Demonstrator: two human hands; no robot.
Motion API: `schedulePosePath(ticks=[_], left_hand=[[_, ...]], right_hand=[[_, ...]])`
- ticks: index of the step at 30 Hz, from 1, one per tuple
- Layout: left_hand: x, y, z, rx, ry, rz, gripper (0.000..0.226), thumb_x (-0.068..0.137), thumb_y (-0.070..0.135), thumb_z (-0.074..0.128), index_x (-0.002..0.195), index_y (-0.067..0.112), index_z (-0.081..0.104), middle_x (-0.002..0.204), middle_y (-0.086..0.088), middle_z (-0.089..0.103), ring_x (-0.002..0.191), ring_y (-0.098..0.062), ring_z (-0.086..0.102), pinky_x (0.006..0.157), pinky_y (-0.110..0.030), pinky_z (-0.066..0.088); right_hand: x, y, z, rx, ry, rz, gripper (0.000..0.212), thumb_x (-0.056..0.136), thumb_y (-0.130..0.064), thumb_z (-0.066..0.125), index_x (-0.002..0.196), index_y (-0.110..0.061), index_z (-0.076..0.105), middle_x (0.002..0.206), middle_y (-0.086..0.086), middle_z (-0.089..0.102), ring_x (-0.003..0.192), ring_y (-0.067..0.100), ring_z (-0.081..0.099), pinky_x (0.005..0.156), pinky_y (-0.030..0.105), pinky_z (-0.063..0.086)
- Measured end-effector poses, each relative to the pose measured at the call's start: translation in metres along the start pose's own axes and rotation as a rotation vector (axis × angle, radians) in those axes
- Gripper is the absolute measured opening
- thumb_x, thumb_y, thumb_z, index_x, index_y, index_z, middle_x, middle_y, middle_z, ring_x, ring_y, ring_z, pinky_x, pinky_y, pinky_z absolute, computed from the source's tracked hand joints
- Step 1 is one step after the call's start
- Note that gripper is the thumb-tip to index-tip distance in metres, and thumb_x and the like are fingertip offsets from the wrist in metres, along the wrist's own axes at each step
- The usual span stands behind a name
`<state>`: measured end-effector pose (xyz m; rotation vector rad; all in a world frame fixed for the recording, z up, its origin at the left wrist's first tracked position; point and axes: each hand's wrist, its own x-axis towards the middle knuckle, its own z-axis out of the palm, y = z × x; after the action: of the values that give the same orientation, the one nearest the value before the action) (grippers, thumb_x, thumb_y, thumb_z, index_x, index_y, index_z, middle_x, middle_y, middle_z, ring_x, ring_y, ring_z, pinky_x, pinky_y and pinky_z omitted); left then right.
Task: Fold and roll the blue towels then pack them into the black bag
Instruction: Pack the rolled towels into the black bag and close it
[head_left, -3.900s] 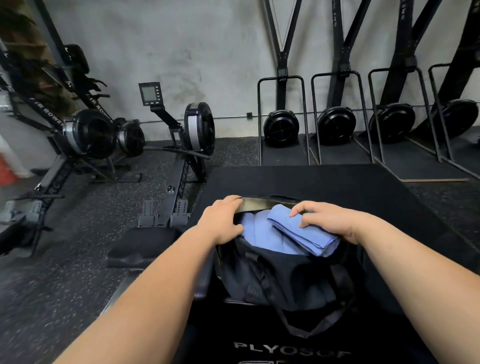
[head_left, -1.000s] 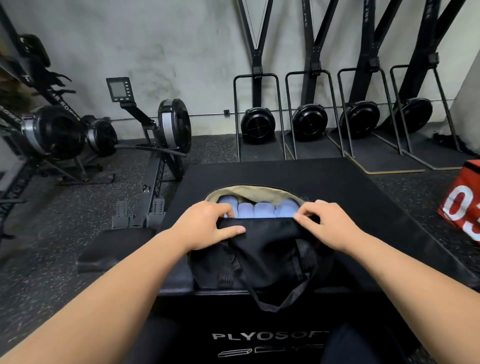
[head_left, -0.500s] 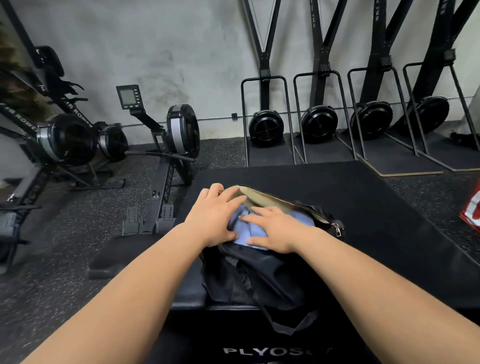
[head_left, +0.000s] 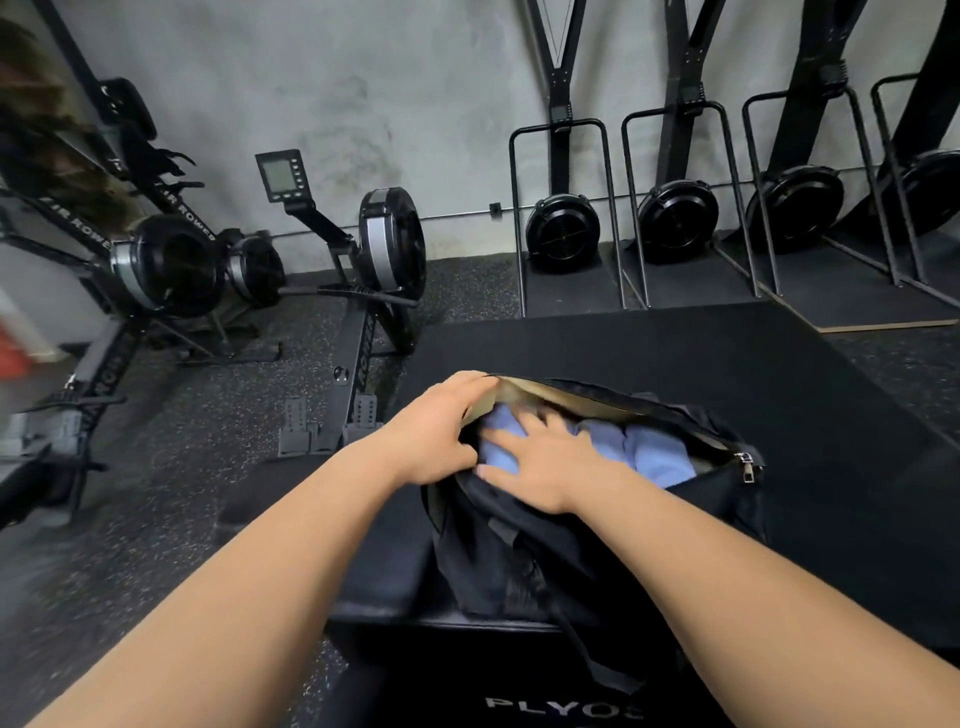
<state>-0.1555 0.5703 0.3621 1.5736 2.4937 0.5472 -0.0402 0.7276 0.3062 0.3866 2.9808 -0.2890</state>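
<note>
Bag (head_left: 519, 561) sits on the box (head_left: 675, 353) at its near edge, toward the left side, mouth open and facing up. Towels (head_left: 657, 457) are inside, rolled and packed side by side in a row along the bag's long axis, which runs left to right and slightly toward the near edge. Left grip (head_left: 441, 426) curls its fingers over the rim at the left end of the mouth and holds it. Right grip (head_left: 545, 460) lies palm down with fingers spread, pressing the leftmost rolls; this hand is somewhat blurred. Zip pull (head_left: 746, 466) hangs at the far right end of the mouth, apart from both hands, with the right grip nearer. Judgement: packing looks nearly done and closing starts from that end. Towels are soft, matte blue cloth. Bag is limp black fabric with tan lining (head_left: 571, 397). Box top is matte black.
</note>
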Motion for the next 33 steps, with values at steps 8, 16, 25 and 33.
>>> schedulePosePath(ticks=[8,16,25,33], left_hand=[[0.004,-0.006,0.001,-0.017,0.052,-0.019,0.104,0.063,0.02,0.059,0.163,0.027,0.031,0.164,0.013,0.029,0.146,-0.022,0.039,0.12,-0.042,0.038],[0.004,-0.005,-0.003,-0.026,0.061,-0.041,0.1,0.066,0.021,0.06,0.162,0.023,0.035,0.163,0.012,0.03,0.142,-0.025,0.039,0.12,-0.041,0.036],[0.032,0.032,0.005,0.288,-0.004,0.084,0.084,0.071,0.03,0.055,0.155,0.038,0.047,0.17,0.007,0.026,0.142,-0.031,0.033,0.117,-0.044,0.036],[0.083,0.072,0.008,0.37,-0.021,0.116,0.077,0.084,0.025,0.068,0.156,0.024,0.043,0.16,0.005,0.039,0.133,-0.03,0.043,0.107,-0.043,0.043]], right_hand=[[0.017,-0.006,0.006,-0.083,-0.217,0.041,0.063,0.096,-0.065,0.033,0.157,-0.051,0.025,0.172,-0.005,-0.003,0.156,0.039,0.002,0.113,0.073,0.026],[0.02,-0.012,0.006,-0.075,-0.213,0.048,0.063,0.097,-0.067,0.03,0.157,-0.053,0.02,0.17,-0.005,0.0,0.154,0.038,0.004,0.112,0.071,0.028],[-0.025,0.054,-0.003,-0.046,-0.102,0.217,0.083,0.088,-0.092,0.024,0.161,-0.057,0.002,0.176,0.0,-0.002,0.159,0.04,0.004,0.121,0.071,0.01],[-0.03,0.055,0.001,-0.03,-0.097,0.211,0.09,0.084,-0.095,0.021,0.161,-0.053,0.002,0.174,-0.002,-0.001,0.158,0.039,0.001,0.118,0.075,0.007]])
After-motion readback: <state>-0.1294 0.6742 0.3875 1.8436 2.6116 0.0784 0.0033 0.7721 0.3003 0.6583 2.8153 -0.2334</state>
